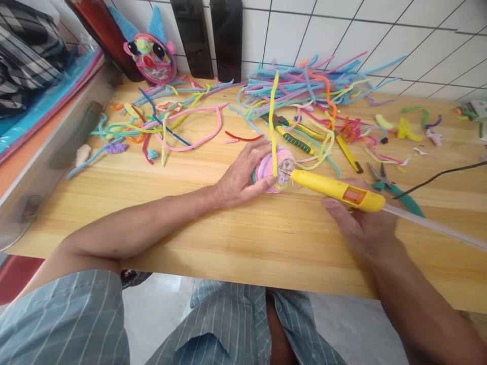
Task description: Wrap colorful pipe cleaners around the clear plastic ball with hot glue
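My left hand (pixel 249 175) is wrapped round a small roll wound with pastel pipe cleaners (pixel 265 170), its greyish end (pixel 285 165) turned to the right. A yellow pipe cleaner (pixel 273 119) stands up from the roll, its lower part by my left thumb. In my right hand (pixel 361 223) is a yellow glue gun (pixel 335 188), a clear glue stick (pixel 433 223) sticking out of its back. The glue gun's tip is at the roll's greyish end; whether it touches cannot be told.
Pliers with teal handles (pixel 395 191) lie right of the glue gun, near a black cord (pixel 441 177). Behind are green-yellow-handled pliers (pixel 292 137), a yellow cutter (pixel 349 153) and a pipe cleaner heap (pixel 304 86). A pipe-cleaner figure (pixel 152 58) and a clear bin (pixel 68 142) stand left.
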{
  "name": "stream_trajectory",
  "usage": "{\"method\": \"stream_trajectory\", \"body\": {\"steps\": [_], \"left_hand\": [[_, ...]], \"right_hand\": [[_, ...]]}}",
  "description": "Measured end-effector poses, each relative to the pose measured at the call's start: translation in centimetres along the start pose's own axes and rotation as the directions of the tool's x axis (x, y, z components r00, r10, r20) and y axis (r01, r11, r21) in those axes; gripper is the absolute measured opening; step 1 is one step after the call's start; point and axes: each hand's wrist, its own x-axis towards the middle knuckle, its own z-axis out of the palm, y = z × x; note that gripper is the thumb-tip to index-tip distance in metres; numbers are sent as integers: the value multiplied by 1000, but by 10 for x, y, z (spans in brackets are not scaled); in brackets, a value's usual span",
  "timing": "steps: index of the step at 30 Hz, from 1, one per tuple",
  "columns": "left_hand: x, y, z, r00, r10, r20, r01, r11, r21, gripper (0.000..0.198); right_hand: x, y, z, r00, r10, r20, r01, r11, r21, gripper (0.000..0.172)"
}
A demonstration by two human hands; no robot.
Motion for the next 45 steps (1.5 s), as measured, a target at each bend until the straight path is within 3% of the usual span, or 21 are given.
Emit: {"method": "stream_trajectory", "body": {"steps": [9,28,38,45], "left_hand": [[-1,0,-1,998,-39,40,39,999,-10,70],[0,0,-1,1000,3,1,-3,999,-36,68],[-1,-1,0,1000,-6,5,6,1000,-18,68],[0,-1,-1,1000,-7,23,7,1000,-14,69]], "right_hand": [[-2,1,2,1000,-14,18,14,1000,-13,7],[-2,-2,3,998,-57,26,58,998,-34,13],[0,-5,-2,997,-42,69,43,999,-25,12],[-5,-5,0,999,41,32,-43,997,65,10]]}}
